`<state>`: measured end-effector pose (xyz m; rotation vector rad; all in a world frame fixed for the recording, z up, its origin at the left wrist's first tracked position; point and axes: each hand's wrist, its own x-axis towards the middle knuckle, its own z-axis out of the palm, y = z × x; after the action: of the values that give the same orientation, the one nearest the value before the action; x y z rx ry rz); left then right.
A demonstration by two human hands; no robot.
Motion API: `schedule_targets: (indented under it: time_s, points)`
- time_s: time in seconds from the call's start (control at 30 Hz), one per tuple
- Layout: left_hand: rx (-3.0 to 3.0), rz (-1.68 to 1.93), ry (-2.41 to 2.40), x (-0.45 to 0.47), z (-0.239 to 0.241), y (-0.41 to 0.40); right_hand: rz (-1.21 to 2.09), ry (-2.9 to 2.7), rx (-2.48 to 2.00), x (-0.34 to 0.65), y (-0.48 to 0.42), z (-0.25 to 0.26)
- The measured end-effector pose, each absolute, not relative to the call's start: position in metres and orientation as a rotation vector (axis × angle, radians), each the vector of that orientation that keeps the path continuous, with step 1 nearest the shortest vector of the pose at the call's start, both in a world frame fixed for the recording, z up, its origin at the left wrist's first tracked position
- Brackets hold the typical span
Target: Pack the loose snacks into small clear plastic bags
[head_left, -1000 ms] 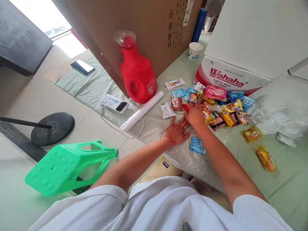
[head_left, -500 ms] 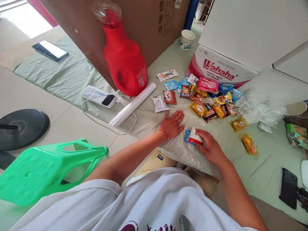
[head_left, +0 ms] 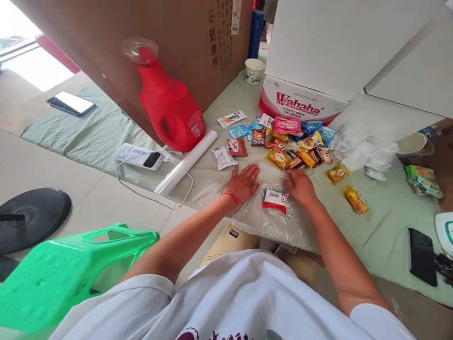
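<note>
My left hand (head_left: 244, 183) lies flat with fingers spread on a sheet of clear plastic film (head_left: 262, 222) at the table's front edge. A white-and-red snack packet (head_left: 275, 200) rests on the film between my hands, and a bit of blue packet shows from under it. My right hand (head_left: 301, 186) is to the right of that packet, thumb apart from the fingers, low over the film with no snack in it. Just beyond my hands is a pile of small wrapped snacks (head_left: 278, 158). A white packet (head_left: 223, 157) lies beyond my left fingertips.
A roll of film (head_left: 187, 161) and a red jug (head_left: 173, 108) stand left of the snacks, near a power bank (head_left: 139, 157) with a cable. Behind is a Wahaha carton (head_left: 300, 101). Crumpled clear plastic (head_left: 368, 146) and a phone (head_left: 423, 255) are on the right.
My right hand has let go of the white-and-red packet, leaving it on the film, and moved forward towards the snack pile. My left hand stays flat. The view has shifted slightly right.
</note>
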<state>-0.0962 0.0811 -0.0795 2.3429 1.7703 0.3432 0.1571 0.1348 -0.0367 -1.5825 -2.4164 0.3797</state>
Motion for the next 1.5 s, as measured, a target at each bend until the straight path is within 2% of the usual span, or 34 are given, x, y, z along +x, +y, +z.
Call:
schedule_targets:
  time_s: [0.13, 0.27, 0.47, 0.63, 0.77, 0.87, 0.97, 1.1, 1.2, 1.3, 1.37, 1.5]
  points:
    - [2.347, 0.327, 1.788, -0.098, -0.075, 0.079, 0.301, -2.486, -1.700, 0.143, 0.156, -0.050]
    - [2.322, 0.416, 1.793, -0.104, -0.078, 0.079, 0.426, -2.473, -1.723, 0.138, 0.165, -0.049]
    - [2.163, 0.653, 1.843, -0.114, -0.086, 0.082, 0.458, -2.500, -1.440, 0.151, 0.152, -0.023]
    - [2.074, 0.636, 1.843, -0.114, -0.082, 0.082, 0.455, -2.616, -1.201, 0.166, 0.105, -0.007]
    - [2.102, 0.563, 1.803, -0.115, -0.079, 0.082, 0.547, -2.725, -1.041, 0.171, 0.061, -0.018]
    - [2.006, 0.774, 1.730, -0.119, -0.082, 0.083, 0.660, -2.711, -1.019, 0.171, 0.038, -0.034]
    - [1.835, 1.054, 1.622, -0.127, -0.087, 0.083, 0.722, -2.642, -1.178, 0.166, 0.029, -0.048]
    - [1.730, 1.169, 1.656, -0.146, -0.088, 0.074, 0.698, -2.603, -1.318, 0.158, 0.031, -0.053]
    - [1.665, 1.273, 1.817, -0.159, -0.072, 0.060, 0.572, -2.681, -1.224, 0.153, 0.036, -0.050]
    - [1.872, 1.395, 1.861, -0.156, -0.039, 0.045, 0.471, -2.717, -1.191, 0.148, 0.041, -0.048]
    - [2.164, 1.333, 1.678, -0.141, -0.017, 0.039, 0.433, -2.706, -1.190, 0.144, 0.043, -0.049]
    - [2.575, 0.740, 1.145, -0.104, -0.007, 0.040, 0.427, -2.657, -1.162, 0.144, 0.046, -0.053]
